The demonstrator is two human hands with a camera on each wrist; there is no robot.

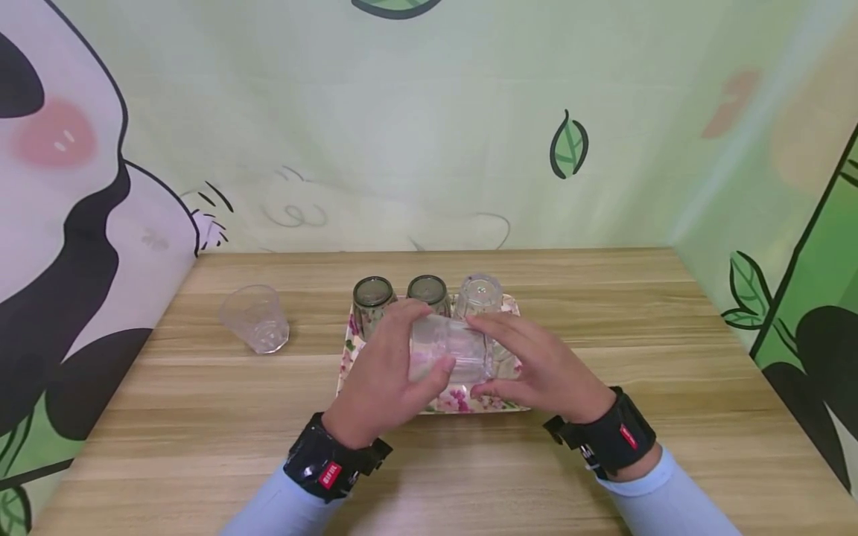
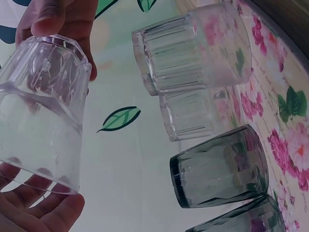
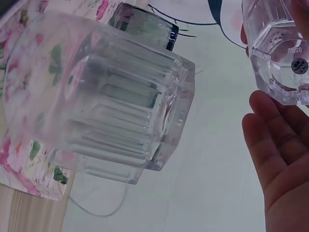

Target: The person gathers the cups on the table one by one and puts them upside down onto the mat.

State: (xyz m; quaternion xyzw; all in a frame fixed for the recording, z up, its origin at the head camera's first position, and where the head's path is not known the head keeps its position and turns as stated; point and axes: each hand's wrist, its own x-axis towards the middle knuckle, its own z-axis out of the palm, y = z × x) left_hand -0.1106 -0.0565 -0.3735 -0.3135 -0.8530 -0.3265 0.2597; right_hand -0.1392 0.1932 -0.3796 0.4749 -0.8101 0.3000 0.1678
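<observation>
Both hands hold a clear faceted drinking glass (image 1: 456, 348) on its side above a flowered tray (image 1: 459, 402). My left hand (image 1: 385, 380) grips it at the rim end, to the left. At the other end, my right hand (image 1: 546, 365) holds the base between thumb and fingers; the right wrist view shows the glass's underside (image 3: 289, 67). Upside down on the tray stand two dark grey glasses (image 1: 374, 298) and, to their right, a clear glass (image 1: 480, 294). Another inverted clear glass (image 2: 193, 53), nearest in the left wrist view, is mostly hidden by my right hand in the head view.
One more clear glass (image 1: 258, 320) stands upright on the wooden table (image 1: 201, 417), left of the tray. Behind the table's far edge hangs a printed cloth backdrop (image 1: 415, 149) with leaves and a panda.
</observation>
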